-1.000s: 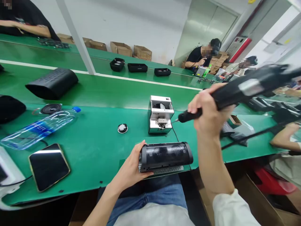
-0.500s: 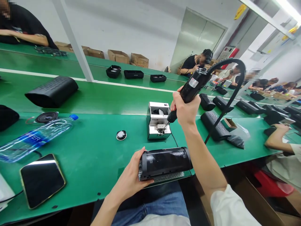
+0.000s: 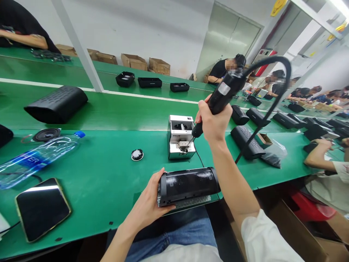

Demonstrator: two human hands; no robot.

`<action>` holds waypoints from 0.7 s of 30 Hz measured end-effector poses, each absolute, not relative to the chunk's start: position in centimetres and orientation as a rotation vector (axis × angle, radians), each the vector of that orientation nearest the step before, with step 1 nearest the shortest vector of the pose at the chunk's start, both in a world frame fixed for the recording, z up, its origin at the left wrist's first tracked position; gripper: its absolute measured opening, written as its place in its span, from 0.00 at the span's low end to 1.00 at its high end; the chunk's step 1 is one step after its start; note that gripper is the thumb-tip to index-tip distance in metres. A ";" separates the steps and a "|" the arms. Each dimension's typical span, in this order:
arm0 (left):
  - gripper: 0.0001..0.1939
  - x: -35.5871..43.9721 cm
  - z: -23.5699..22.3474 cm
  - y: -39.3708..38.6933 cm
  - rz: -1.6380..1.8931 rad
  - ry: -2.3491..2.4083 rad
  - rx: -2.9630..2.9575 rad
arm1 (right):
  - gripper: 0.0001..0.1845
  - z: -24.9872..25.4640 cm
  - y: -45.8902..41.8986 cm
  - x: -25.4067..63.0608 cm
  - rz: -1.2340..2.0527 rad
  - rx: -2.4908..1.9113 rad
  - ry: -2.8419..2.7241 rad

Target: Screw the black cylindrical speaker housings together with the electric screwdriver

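My left hand [image 3: 149, 199] grips the left end of a black speaker housing [image 3: 189, 185], which lies on bubble wrap [image 3: 195, 201] at the table's front edge. My right hand [image 3: 214, 118] is wrapped around a black electric screwdriver [image 3: 224, 91], tilted with its bit pointing down and left. The bit's tip is at the front of a small white screw feeder [image 3: 181, 136]; whether a screw sits on it is too small to tell. A round speaker driver [image 3: 137, 155] lies to the left of the feeder.
On the left are a water bottle [image 3: 40, 158], a phone [image 3: 43, 209], another speaker driver [image 3: 46, 135] and a black speaker shell [image 3: 57, 104]. More black shells [image 3: 247, 142] and a plastic bag [image 3: 275, 151] lie to the right, near a co-worker's arm [image 3: 319, 158]. The screwdriver's cable arcs over the right side.
My right hand has brought the screwdriver left and down from a raised, nearly level position, bringing its bit to the feeder's front. My left hand still holds the speaker housing.
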State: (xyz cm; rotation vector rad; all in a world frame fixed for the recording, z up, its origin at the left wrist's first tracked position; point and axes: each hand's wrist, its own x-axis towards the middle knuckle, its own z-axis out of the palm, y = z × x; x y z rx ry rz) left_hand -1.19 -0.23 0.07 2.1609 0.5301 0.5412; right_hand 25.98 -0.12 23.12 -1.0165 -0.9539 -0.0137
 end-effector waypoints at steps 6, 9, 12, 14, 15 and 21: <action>0.67 -1.3 -0.3 -0.2 0.562 0.559 2.165 | 0.17 22.4 1.4 26.2 0.052 -1.066 -0.925; 0.68 -1.3 -0.5 -0.2 0.562 0.556 2.161 | 0.19 22.4 1.3 26.2 0.060 -1.067 -0.927; 0.67 -1.3 -0.5 -0.1 0.540 0.548 2.158 | 0.20 22.3 1.0 26.1 0.090 -1.070 -0.936; 0.66 -1.4 -0.3 -0.1 0.529 0.556 2.152 | 0.21 22.1 0.8 26.1 0.127 -1.076 -0.943; 0.66 -1.4 -0.2 -0.1 0.526 0.562 2.150 | 0.21 22.0 0.6 26.1 0.145 -1.077 -0.945; 0.65 -1.3 0.2 0.1 0.545 0.545 2.198 | 0.17 23.5 -3.7 25.7 0.165 -0.997 -0.981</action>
